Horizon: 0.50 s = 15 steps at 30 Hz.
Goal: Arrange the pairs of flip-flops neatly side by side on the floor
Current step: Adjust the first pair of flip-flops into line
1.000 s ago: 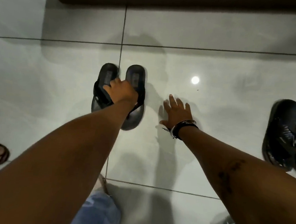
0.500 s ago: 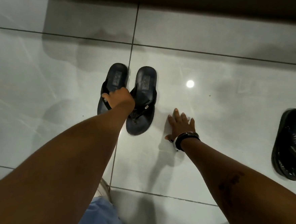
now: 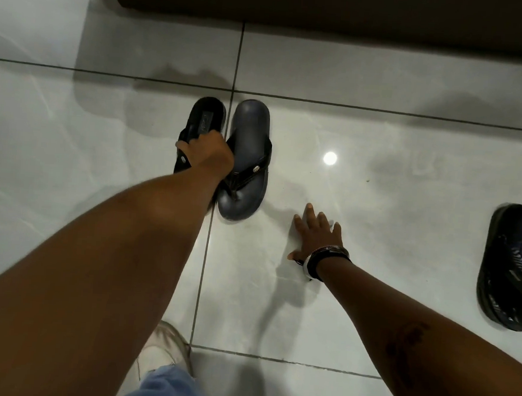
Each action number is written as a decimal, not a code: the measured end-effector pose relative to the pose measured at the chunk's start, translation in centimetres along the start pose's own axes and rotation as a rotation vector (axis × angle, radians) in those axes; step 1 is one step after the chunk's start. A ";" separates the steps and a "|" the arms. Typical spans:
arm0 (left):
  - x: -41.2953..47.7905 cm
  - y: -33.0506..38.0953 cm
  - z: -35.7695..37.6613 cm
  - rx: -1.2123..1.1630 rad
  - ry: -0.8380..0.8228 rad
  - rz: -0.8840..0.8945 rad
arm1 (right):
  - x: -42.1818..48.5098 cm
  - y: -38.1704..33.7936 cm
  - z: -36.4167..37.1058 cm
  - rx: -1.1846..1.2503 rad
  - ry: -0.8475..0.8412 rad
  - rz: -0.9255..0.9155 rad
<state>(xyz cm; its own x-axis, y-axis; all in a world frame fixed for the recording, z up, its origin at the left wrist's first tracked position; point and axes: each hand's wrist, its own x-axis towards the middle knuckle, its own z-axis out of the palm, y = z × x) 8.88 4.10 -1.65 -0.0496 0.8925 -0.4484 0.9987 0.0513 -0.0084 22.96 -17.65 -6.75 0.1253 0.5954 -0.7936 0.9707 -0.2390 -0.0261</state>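
Item 1: pair of dark flip-flops, on the pale glossy tiled floor, toes toward the viewer, heels toward a dark wooden base along the far edge. The left flip-flop is black and lies just left of a grout line; the right flip-flop is grey-blue with a dark strap and lies flat just right of that line. The two are side by side, touching or nearly so along their inner edges.

Item 2: left hand, its grip closed around the strap of the left flip-flop, fingers curled under it. Whether that flip-flop is lifted off the floor cannot be told.

Item 3: right hand, fingers spread, palm down flat on the tile, holding nothing, set apart to the right of the pair. Dark and pale bracelets circle the wrist.

Item 4: second dark pair, patterned, at the right edge, partly cut off, well apart from the first.

Item 5: pale shoe and blue denim hem at the bottom centre.
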 end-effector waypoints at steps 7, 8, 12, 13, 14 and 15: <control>1.9 0.6 -1.5 0.018 -0.030 -0.016 | -0.1 0.0 -0.2 0.025 -0.009 -0.005; 2.0 0.7 -1.5 0.018 -0.036 -0.019 | -0.1 0.0 -0.2 0.030 -0.012 -0.007; 2.3 0.8 -1.3 0.008 -0.060 -0.024 | -0.1 0.0 -0.2 0.030 -0.008 -0.010; 2.3 0.9 -1.2 0.007 -0.059 -0.022 | -0.1 0.0 -0.2 0.027 -0.006 -0.008; 2.3 0.9 -1.1 0.008 -0.060 -0.019 | -0.1 0.0 -0.1 0.025 -0.005 -0.005; 2.3 1.0 -1.2 0.013 -0.063 -0.016 | -0.2 0.0 0.0 0.025 -0.002 -0.002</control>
<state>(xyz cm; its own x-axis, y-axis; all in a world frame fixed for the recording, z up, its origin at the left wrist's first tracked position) 9.71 6.69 -1.64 -0.0647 0.8614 -0.5037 0.9979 0.0590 -0.0274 22.94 -17.75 -6.61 0.1224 0.5941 -0.7950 0.9654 -0.2570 -0.0434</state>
